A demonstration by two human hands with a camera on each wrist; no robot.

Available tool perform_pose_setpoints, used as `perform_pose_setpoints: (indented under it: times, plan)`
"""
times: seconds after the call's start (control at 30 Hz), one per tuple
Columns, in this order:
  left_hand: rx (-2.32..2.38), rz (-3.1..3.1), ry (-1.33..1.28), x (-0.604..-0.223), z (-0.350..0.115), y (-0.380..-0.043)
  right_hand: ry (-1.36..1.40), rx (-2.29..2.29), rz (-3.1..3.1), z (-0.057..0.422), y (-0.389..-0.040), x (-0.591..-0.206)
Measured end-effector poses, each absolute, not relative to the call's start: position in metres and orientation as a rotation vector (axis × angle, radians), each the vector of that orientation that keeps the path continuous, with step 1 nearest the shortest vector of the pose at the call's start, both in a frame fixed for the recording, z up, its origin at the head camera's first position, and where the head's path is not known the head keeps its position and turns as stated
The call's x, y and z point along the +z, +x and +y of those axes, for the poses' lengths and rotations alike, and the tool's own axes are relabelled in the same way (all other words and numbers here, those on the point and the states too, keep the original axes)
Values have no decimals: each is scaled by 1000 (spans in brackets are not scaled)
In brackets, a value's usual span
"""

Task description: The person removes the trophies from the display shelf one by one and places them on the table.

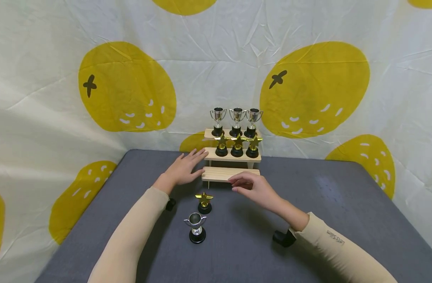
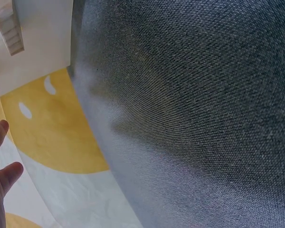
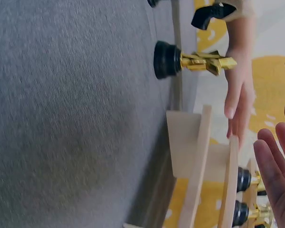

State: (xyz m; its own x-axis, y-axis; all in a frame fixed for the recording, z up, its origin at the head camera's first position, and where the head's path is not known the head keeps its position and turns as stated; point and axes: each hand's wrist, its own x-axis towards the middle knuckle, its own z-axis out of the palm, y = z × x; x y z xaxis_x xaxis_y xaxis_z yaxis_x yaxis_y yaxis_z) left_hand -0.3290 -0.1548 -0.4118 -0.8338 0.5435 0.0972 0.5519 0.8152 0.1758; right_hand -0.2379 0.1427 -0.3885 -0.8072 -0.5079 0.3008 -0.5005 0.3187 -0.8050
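A three-step wooden display stand [image 1: 233, 154] stands towards the back of the table. On its top step are three silver trophy cups [image 1: 237, 116], and the middle step holds three gold star trophies [image 1: 238, 145]. My left hand [image 1: 184, 168] is at the stand's left side, fingers spread, fingertips close to the middle step; contact is unclear. By the front right of the bare lowest step is my right hand [image 1: 254, 188], its fingers loosely bent with nothing in them. Another gold star trophy [image 3: 199, 61] stands upright before the stand, with a fourth-style silver cup [image 1: 196, 228] nearer me.
The dark grey cloth-covered table [image 1: 318, 212] carries everything. Behind it hangs a pale curtain [image 1: 216, 78] with large yellow fruit prints. A black wrist camera [image 1: 284, 238] sits under my right sleeve, another [image 1: 170, 204] under the left.
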Motion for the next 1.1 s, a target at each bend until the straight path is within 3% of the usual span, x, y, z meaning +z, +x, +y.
perform_pose_setpoints:
  times: [1.1]
  plan:
    - [-318,-2928,-906,-413,-156,-327,-683,-1703,2918,203,-299,-385]
